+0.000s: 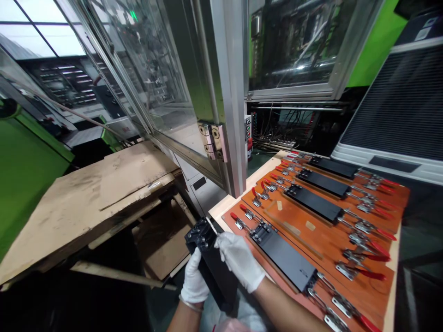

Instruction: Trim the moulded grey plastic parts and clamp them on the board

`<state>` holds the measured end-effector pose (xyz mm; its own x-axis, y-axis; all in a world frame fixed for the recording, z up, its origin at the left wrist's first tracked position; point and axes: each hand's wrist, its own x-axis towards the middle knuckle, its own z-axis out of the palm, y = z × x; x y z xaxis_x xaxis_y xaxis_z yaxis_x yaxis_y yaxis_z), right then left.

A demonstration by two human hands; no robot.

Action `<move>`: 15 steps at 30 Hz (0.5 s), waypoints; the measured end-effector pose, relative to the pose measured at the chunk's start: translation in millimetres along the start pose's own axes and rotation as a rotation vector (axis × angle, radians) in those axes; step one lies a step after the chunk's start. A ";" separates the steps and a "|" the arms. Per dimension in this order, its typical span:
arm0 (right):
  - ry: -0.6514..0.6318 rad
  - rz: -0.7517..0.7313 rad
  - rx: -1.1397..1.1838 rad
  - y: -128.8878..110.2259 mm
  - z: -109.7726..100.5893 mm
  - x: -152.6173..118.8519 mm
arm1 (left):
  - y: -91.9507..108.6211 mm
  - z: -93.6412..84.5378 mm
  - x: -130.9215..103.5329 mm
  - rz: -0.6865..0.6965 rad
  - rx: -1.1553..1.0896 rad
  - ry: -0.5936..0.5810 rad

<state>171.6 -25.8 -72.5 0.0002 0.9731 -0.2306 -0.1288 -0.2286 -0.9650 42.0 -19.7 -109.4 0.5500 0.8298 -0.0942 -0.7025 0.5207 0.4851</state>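
A black rectangular housing (218, 276) at six o'clock is grasped by the left hand (195, 279); the right hand (238, 259) pinches a thin white stick (211, 226) at the housing's upper end. At four o'clock, an orange fixture board (332, 240) carries red-handled toggle clamps (347, 271).

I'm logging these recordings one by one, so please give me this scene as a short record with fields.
Left hand: white-gloved, holding a long black part
Right hand: white-gloved, holding a thin pale stick at the part's upper end
To the right: orange board bearing four black panels, red-handled clamps at their ends
To the left: brown-topped table
Ahead: metal frame
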 end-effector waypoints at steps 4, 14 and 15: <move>-0.015 -0.106 -0.019 -3.1 3.7 -6.4 | -2.9 -6.9 -1.2 0.023 0.000 -0.008; -0.010 -0.178 0.003 4.8 -3.1 -9.5 | -6.3 -8.2 0.0 0.044 0.006 -0.076; -0.002 -0.184 0.008 4.8 -3.5 -9.6 | -6.8 -8.7 0.4 0.047 0.007 -0.082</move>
<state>174.5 -36.4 -75.3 0.0221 0.9985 -0.0497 -0.1347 -0.0463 -0.9898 43.0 -21.2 -120.3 0.5521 0.8338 -0.0003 -0.7251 0.4802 0.4936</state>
